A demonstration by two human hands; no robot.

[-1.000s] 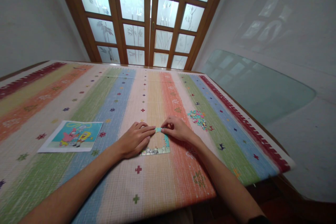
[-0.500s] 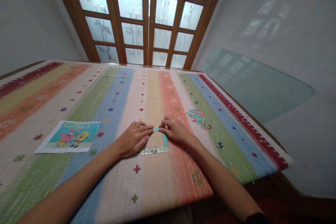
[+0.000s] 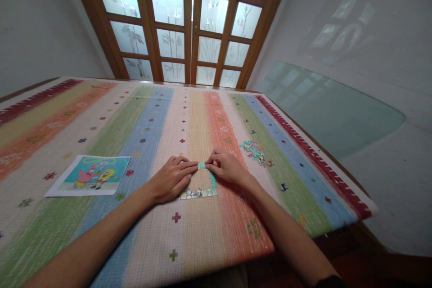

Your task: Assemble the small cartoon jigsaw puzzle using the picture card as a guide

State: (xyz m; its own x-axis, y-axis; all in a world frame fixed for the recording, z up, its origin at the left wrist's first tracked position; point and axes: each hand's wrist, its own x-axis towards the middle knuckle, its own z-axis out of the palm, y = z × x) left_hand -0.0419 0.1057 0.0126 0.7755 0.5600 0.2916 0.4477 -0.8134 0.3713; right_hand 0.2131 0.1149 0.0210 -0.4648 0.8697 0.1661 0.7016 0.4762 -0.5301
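My left hand (image 3: 174, 177) rests low over the table, its fingers drawn together and their tips at the left side of a small turquoise strip of jigsaw puzzle (image 3: 201, 166). At the strip's right end, my right hand (image 3: 225, 166) is closed in a pinch on a puzzle piece, mostly hidden by the fingers. Below the hands runs a joined bottom border (image 3: 197, 194) of pale, patterned pieces, and a turquoise right border (image 3: 213, 180) climbs from its corner to beneath my right hand. My left hand covers the frame's left part.
A heap of loose puzzle pieces (image 3: 253, 151) lies right of my right hand. Off to the left is a printed cartoon picture (image 3: 91, 175) on white paper. Both sit on a striped tablecloth (image 3: 199, 234). Glazed wooden doors (image 3: 189, 27) stand beyond the table.
Hardly anything differs. Both hands stay at the turquoise strip in nearly the same pose, and the whole view has shifted very slightly.
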